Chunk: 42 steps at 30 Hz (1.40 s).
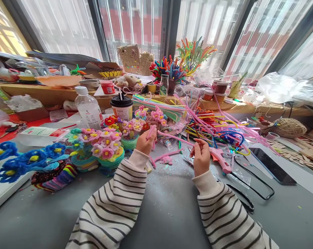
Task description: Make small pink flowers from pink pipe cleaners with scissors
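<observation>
A pink pipe cleaner (176,137) stretches between my two hands above the grey table. My left hand (145,141) is closed, with a bent pink pipe cleaner sticking up from its fingertips. The other end sits in a pinch of my right hand (201,155). Below and between them, a loose pink pipe cleaner (169,154) and a small pink fuzzy piece (166,160) lie on the table amid scattered glitter. Just right of my right hand lies a pink glue gun (221,160). Left of my left hand stand pots of pink pipe-cleaner flowers (108,145).
Blue pipe-cleaner flowers (33,158) stand at the left. Behind are a plastic bottle (87,109) and a black-lidded cup (121,108). A heap of coloured pipe cleaners (205,126) covers the back right. Black-handled scissors (260,188) and a phone (272,165) lie right, twine (288,128) beyond.
</observation>
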{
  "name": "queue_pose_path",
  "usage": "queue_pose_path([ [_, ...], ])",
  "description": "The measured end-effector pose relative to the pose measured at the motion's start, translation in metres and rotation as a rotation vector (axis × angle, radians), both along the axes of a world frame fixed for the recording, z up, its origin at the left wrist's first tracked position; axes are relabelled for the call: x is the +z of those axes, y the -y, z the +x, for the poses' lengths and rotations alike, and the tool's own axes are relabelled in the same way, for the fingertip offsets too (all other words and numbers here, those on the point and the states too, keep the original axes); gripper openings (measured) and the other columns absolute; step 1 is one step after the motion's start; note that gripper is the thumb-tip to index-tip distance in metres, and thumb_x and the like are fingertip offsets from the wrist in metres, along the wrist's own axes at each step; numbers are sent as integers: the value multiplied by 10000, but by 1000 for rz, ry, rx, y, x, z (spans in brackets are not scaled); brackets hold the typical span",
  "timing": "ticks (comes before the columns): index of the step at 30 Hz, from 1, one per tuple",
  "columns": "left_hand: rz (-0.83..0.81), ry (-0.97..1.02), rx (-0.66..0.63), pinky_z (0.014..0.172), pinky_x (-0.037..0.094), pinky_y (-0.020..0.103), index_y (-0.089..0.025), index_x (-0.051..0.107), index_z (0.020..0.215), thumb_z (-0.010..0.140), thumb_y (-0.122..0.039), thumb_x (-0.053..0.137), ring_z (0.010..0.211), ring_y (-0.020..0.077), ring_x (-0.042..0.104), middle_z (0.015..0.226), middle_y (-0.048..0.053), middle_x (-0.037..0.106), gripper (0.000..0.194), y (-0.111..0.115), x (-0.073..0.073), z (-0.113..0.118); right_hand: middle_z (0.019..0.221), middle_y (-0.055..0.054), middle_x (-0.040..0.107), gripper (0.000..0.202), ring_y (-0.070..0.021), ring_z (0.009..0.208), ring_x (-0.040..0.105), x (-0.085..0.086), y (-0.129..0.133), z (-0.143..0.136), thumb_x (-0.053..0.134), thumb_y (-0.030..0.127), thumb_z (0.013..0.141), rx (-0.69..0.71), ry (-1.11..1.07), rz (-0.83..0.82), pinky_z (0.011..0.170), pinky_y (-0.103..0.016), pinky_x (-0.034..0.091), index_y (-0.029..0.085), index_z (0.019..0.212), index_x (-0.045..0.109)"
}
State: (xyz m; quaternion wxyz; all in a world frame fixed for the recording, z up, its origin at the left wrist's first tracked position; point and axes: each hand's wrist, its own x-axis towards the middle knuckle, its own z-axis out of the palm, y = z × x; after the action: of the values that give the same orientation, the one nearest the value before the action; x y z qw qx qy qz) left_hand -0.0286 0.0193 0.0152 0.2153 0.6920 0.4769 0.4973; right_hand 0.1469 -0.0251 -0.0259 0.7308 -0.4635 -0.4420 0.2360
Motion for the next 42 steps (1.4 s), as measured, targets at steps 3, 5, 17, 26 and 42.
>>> queue_pose_path([
  [3,-78,127,-90,461,353,177,-143,486,597,750,-377,310,431,63,423,496,-6,507,330,1,0,2,498,71,351,113,-56,387,346,1,1,-1,404,243,757,35,21,-4,353,-167,303,177,839,444],
  [5,-136,164,-145,405,336,178,-144,498,776,736,-381,343,387,64,407,476,-24,504,286,1,-3,2,491,72,348,114,-56,385,343,2,1,-2,402,240,757,50,34,-7,354,-167,297,172,836,448],
  [17,-116,222,-122,379,340,182,-117,546,792,715,-448,345,370,71,436,444,-12,532,395,4,-6,-2,526,49,376,169,-71,426,363,1,3,-1,388,271,768,3,318,-81,389,-186,301,153,862,464],
  [26,-189,230,-30,422,385,195,-118,562,742,661,-451,427,469,105,522,543,30,605,369,-6,-8,-3,536,45,411,190,-70,438,381,0,-3,-1,425,291,745,-2,225,-129,404,-188,320,151,858,486],
  [42,-312,30,-335,414,385,206,-113,585,646,656,-390,471,385,72,439,605,52,626,300,4,-12,5,847,-15,586,217,-96,612,538,2,-1,-11,530,405,659,522,-474,-233,507,-213,441,208,722,595],
])
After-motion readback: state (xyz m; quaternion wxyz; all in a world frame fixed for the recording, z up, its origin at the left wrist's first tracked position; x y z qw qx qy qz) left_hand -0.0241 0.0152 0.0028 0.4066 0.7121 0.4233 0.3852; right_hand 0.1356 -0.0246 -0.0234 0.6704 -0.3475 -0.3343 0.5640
